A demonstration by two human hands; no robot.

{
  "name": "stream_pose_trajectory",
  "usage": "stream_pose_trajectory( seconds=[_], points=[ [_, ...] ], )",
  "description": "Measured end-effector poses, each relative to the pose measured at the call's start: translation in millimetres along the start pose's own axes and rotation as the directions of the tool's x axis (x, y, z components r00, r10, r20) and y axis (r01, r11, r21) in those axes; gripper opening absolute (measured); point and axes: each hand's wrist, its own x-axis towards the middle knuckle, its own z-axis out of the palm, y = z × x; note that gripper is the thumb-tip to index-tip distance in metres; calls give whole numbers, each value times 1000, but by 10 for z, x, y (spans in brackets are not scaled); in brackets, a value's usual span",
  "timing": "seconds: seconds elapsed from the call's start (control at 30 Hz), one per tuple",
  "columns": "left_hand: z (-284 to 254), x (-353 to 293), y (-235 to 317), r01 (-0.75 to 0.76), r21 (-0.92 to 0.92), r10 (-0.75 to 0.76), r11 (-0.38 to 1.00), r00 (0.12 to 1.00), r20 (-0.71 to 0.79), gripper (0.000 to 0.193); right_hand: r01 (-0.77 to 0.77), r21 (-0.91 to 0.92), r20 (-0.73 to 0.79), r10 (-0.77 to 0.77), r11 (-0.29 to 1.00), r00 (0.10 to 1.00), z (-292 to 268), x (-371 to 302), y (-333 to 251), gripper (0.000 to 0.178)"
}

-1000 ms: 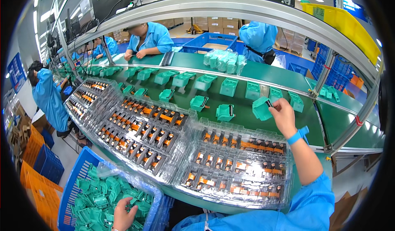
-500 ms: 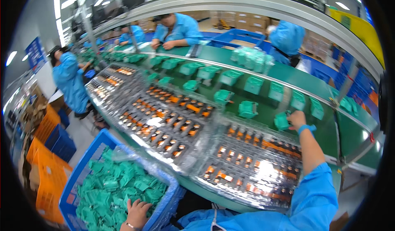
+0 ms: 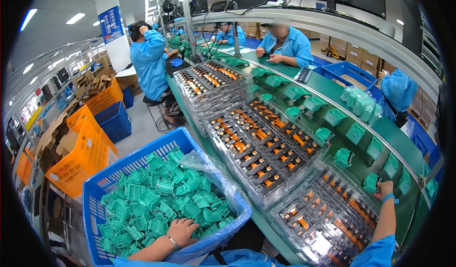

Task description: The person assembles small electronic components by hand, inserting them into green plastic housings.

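Note:
My left hand (image 3: pixel 183 231) rests over the near right part of a blue plastic crate (image 3: pixel 134 158), its fingers spread on a heap of green plastic housings (image 3: pixel 161 198). No housing shows in its grip. Out at the right, my right hand (image 3: pixel 384 189) has its fingers closed on one green plastic housing (image 3: pixel 372 183) on the green conveyor belt; part of the grip is hidden. Beside that arm lies a clear tray (image 3: pixel 294 241) with orange and black parts in rows. More green housings (image 3: pixel 343 157) stand along the belt.
Stacked clear trays (image 3: pixel 266 148) line the bench between crate and belt. Plastic film (image 3: pixel 209 169) hangs over the crate's rim. Orange crates (image 3: pixel 83 160) stand on the floor at the left. People in blue work across the belt and farther along it; a metal frame (image 3: pixel 308 17) spans above.
The view has swung left, so the crate shows more fully. My right hand stays at a green housing on the belt. My left hand remains over the heap, reaching farther across it.

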Motion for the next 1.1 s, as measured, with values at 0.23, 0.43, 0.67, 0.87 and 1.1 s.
stream_pose_trajectory(
  seconds=[0.23, 0.43, 0.67, 0.87, 1.1],
  points=[
    [-69, -21, -306, 17, -77, -29, 997, 987, -161, 58, -24, -267, 49, 39, 963, 998, -86, -59, -136, 14],
    [-1, -143, -399, 201, -139, -212, 970, 975, -66, 48, 419, -95, -85, -427, 903, 900, 36, -195, -354, 23],
    [-108, -36, -611, 237, -439, -352, 867, 914, -201, 16, 496, 139, 312, -513, 857, 800, 434, -1922, -1110, 12],
    [-174, -93, -639, 279, -654, -452, 703, 885, -109, 28, 506, 214, 543, -532, 836, 650, 773, -2781, -1216, 8],
    [-204, -184, -446, 415, -69, -407, 907, 907, 107, 48, 431, 177, 748, -405, 885, 525, 809, -3340, -1193, 9]
  ],
)
